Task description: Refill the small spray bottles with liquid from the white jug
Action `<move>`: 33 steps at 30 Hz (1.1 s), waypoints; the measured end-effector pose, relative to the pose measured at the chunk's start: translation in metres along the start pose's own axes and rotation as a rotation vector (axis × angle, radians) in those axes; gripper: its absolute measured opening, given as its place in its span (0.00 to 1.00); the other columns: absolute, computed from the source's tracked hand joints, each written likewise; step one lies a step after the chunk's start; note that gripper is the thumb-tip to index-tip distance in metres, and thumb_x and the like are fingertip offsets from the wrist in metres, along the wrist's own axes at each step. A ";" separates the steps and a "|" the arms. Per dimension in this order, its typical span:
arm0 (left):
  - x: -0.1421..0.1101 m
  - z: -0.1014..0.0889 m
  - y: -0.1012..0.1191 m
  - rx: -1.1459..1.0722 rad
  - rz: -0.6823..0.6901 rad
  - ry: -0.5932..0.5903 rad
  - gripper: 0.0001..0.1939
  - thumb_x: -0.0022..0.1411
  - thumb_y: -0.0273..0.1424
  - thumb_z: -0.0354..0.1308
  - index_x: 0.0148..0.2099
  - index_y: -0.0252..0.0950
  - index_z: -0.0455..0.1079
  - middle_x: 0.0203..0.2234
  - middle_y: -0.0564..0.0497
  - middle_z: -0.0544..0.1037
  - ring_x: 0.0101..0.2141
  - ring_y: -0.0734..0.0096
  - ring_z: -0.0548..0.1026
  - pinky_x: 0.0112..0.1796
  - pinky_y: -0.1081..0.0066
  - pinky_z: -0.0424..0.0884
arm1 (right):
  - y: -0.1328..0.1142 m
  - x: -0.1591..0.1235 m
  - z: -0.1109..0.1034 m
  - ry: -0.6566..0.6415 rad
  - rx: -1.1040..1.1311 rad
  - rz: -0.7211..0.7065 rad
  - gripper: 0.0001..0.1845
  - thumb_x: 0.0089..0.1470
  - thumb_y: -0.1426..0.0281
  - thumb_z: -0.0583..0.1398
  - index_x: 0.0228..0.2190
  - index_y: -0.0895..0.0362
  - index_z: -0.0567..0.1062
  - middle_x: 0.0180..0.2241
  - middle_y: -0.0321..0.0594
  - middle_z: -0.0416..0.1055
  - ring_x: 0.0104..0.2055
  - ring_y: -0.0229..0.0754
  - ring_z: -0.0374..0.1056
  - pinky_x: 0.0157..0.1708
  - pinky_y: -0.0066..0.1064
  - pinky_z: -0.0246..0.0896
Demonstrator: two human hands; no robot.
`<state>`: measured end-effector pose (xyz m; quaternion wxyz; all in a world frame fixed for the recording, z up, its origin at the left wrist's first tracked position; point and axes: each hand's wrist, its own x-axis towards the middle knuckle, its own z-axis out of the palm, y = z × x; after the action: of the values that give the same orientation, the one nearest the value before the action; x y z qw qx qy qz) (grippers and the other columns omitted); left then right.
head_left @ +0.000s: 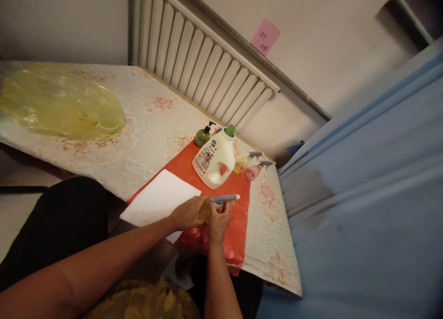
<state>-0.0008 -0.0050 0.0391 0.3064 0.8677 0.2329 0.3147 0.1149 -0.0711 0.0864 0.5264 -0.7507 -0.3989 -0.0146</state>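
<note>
A spray bottle [224, 198] with a grey trigger head and a pale nozzle tip is between my hands, above the red plastic sheet [239, 217]. My left hand [189, 213] is wrapped round its yellowish body. The fingers of my right hand [219, 223] close about the neck just below the head. Most of the body is hidden by my hands. Just beyond stands a cream detergent jug [216, 159] with a green piece in its mouth. A white sheet [161, 196] lies to the left, partly behind my left forearm.
Behind the jug are a green pump bottle [202, 136] and two more spray bottles, one yellow [242, 164] and one pink [251, 172]. A yellow plastic bag [62, 102] covers the table's left end. A radiator [204, 56] borders the back; a blue curtain [363, 185] hangs right.
</note>
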 end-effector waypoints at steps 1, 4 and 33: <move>0.000 0.000 0.000 0.002 -0.006 -0.002 0.30 0.56 0.36 0.64 0.59 0.37 0.59 0.48 0.44 0.73 0.49 0.53 0.72 0.51 0.57 0.68 | 0.000 0.001 -0.003 -0.036 0.013 -0.022 0.14 0.48 0.60 0.63 0.23 0.52 0.63 0.23 0.28 0.57 0.27 0.37 0.54 0.31 0.30 0.54; 0.000 0.000 0.001 0.001 -0.014 0.010 0.32 0.57 0.40 0.64 0.60 0.37 0.58 0.49 0.43 0.74 0.49 0.53 0.73 0.51 0.57 0.68 | 0.002 0.003 -0.012 -0.141 0.065 -0.100 0.12 0.52 0.59 0.62 0.26 0.54 0.68 0.27 0.31 0.63 0.29 0.38 0.57 0.34 0.30 0.56; 0.000 0.006 -0.005 0.029 0.012 0.018 0.32 0.61 0.47 0.62 0.61 0.38 0.59 0.49 0.42 0.73 0.50 0.54 0.73 0.53 0.56 0.68 | 0.012 -0.002 -0.012 -0.147 0.155 -0.041 0.16 0.54 0.56 0.61 0.34 0.57 0.77 0.35 0.43 0.75 0.40 0.46 0.68 0.44 0.37 0.61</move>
<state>0.0022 -0.0043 0.0322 0.2899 0.8706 0.2347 0.3209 0.1259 -0.0836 0.0816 0.5517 -0.6986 -0.4516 0.0608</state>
